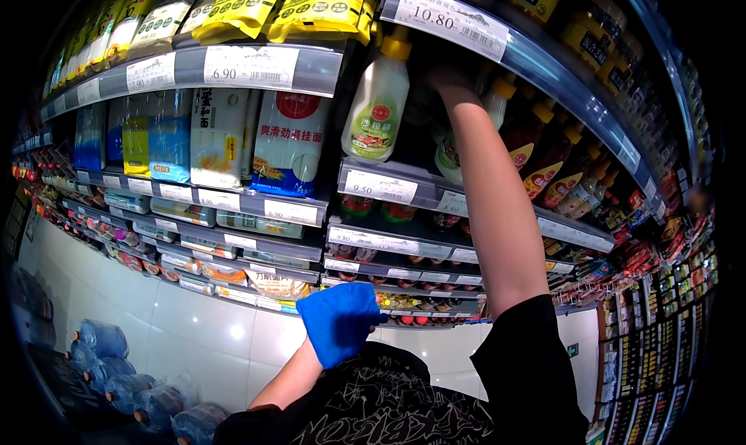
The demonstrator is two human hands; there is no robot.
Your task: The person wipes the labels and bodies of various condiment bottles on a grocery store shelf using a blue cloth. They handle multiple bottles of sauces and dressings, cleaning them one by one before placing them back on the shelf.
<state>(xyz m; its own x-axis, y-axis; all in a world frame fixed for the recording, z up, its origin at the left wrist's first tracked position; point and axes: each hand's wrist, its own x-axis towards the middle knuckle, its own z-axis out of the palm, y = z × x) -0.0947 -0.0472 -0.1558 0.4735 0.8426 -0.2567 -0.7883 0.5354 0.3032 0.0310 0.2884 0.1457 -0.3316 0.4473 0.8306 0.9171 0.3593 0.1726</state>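
Observation:
A blue cloth [330,313] hangs over my left hand [374,330], which grips it low in front of my chest; the cloth hides most of the fingers. My right arm reaches up into the shelf, and my right hand [452,78] is deep in the dark gap between bottles, its fingers lost in shadow. Left of that hand, a white squeeze bottle with a yellow cap and green label [378,103] stands upright at the shelf's front. Another pale bottle with a yellow cap [497,99] is just right of my wrist, partly covered by my arm.
Dark red sauce bottles [536,161] line the shelf to the right. Packs of noodles [287,146] fill the left shelf, under yellow bags [322,8]. A shelf edge with price tags [466,25] runs above my right hand. Large water jugs [101,338] stand on the floor at lower left.

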